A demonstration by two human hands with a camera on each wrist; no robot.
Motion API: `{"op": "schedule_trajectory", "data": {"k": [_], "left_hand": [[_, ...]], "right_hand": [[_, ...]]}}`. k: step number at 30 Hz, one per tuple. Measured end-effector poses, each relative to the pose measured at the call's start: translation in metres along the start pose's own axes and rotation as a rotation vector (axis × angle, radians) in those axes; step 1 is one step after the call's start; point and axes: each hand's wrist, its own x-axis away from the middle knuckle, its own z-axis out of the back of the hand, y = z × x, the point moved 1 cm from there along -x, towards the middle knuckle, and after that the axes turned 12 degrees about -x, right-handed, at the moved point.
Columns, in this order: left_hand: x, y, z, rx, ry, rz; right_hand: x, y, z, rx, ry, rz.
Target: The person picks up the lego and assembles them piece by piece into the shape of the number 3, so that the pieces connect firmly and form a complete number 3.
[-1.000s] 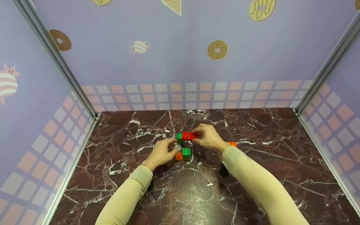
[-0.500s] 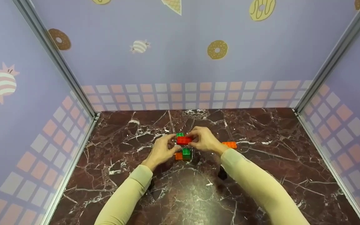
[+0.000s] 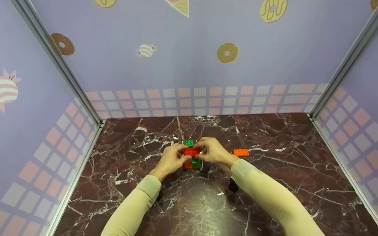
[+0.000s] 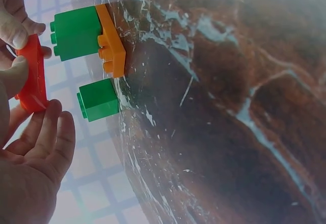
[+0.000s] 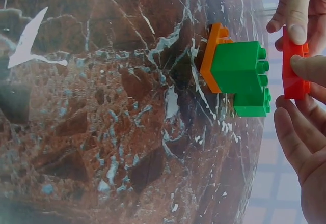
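While the left hand (image 3: pixel 171 160) and the right hand (image 3: pixel 214 151) are both pinching the red brick (image 3: pixel 191 152) with their fingers (image 4: pixel 65 137), it's hovering off the table (image 3: pixel 274 180) near 2 green bricks (image 5: pixel 237 67), with 1 of them sitting on an orange base (image 4: pixel 117 53).

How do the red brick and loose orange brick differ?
The red brick is held up by the left hand and right hand; the loose orange brick lies on the table. The red brick is between both hands; the loose orange brick, right of them. Both are oblong and studded.
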Motion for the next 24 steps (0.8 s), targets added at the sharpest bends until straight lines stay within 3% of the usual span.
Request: {"op": "schedule_trajectory", "data": {"k": [15, 24], "left_hand": [[0.007, 0.0, -0.008, -0.043, -0.031, 0.004], [0.009, -0.002, -0.009, -0.057, -0.041, -0.009]], "right_hand": [[0.014, 0.007, -0.007, -0.051, -0.003, -0.083], [0.017, 0.01, -0.011, -0.046, 0.014, -0.06]]}}
